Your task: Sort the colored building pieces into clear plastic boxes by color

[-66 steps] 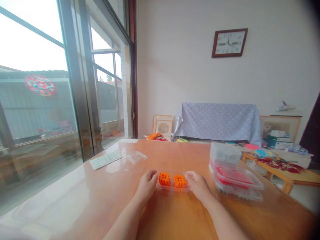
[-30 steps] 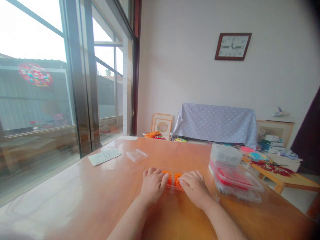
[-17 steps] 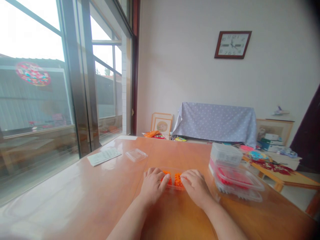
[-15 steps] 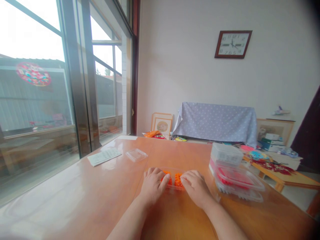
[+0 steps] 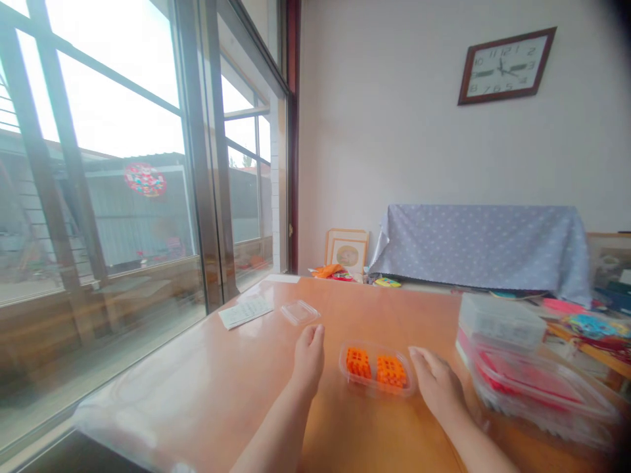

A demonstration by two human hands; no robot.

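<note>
A clear plastic container (image 5: pixel 377 389) rests on the table in front of me. Two orange lattice-like plastic pieces, a left one (image 5: pixel 357 362) and a right one (image 5: pixel 392 372), lie side by side in it. My left hand (image 5: pixel 309 361) hovers left of the container, apart from it, with its fingers extended and nothing in them. Just off the container's right end is my right hand (image 5: pixel 438 381), also open and empty, its fingers pointing toward the rim. A flat clear plastic lid (image 5: pixel 300 312) lies beyond my left hand.
A printed paper sheet (image 5: pixel 245 312) lies at the table's left edge. On the right stand a stack of clear boxes (image 5: pixel 503 322) and a container with red contents (image 5: pixel 530 381). A tall window (image 5: pixel 123 131) borders the left side; a cloth-covered object (image 5: pixel 478 249) stands behind the table.
Both hands have let go of the container and moved apart, the left to its left and the right to its right. The view has turned left, so things appear shifted right.
</note>
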